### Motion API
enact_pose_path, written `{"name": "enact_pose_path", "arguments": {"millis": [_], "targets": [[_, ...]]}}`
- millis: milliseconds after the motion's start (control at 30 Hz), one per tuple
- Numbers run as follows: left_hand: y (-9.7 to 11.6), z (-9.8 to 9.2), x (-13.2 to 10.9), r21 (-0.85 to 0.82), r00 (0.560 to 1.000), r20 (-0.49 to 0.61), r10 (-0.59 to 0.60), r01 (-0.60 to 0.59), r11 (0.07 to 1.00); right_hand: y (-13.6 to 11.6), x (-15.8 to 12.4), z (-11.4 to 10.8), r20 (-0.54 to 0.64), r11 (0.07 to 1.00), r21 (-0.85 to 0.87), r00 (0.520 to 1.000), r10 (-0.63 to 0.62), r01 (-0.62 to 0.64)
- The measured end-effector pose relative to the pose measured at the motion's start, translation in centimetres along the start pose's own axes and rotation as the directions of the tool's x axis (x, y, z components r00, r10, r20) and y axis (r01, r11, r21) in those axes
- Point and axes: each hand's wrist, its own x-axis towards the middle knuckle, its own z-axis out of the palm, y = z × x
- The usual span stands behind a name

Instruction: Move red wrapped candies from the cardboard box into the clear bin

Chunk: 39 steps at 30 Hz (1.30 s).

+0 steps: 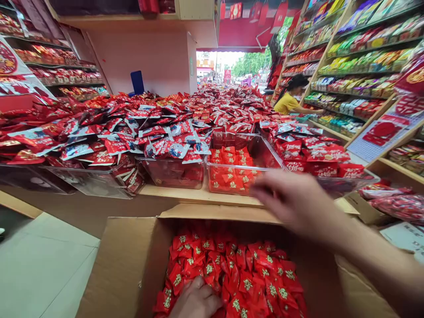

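An opened cardboard box [126,265] stands in front of me, with many small red wrapped candies [212,269] printed in gold inside it. Among these candies rests my left hand [197,300], its fingers bent together and their tips hidden. My right hand [291,194], smeared by motion, hovers above the box's far edge, beside the front right corner of a clear plastic bin [238,168]. Matching red candies [228,158] lie low inside that bin. Whether anything is in my right hand does not show.
Clear bins [99,183] heaped with red and white packets line the wooden display. Stocked shelves [361,57] rise on the right, where a person in a yellow top [286,104] reaches toward them. Tiled floor [49,260] shows at lower left.
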Motion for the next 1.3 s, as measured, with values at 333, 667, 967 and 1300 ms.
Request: {"name": "enact_pose_path", "arguments": {"millis": [333,667,967,1300], "targets": [[2.5,-0.8,-0.3,-0.008,0.996,0.074,-0.056,0.057,0.998,-2.7,-14.4,14.3,0.437,0.911,0.058,0.831,0.345,-0.408],[3.4,-1.6,0.6,-0.554,0.948,-0.072,-0.310,0.221,0.803,-4.4,-12.7,14.5,0.241,0.886,-0.047,0.856,0.458,-0.461],[5.0,-2.5,2.7,-0.856,0.905,-0.081,-0.417,0.151,0.494,-3.6,-13.5,12.8,0.180,0.615,0.620,0.852,0.492,-0.487],[5.6,-3.5,2.5,-0.858,0.874,-0.255,-0.414,-0.007,0.513,-4.8,-12.9,12.7,0.105,0.517,0.752,0.848,0.520,-0.410]]}}
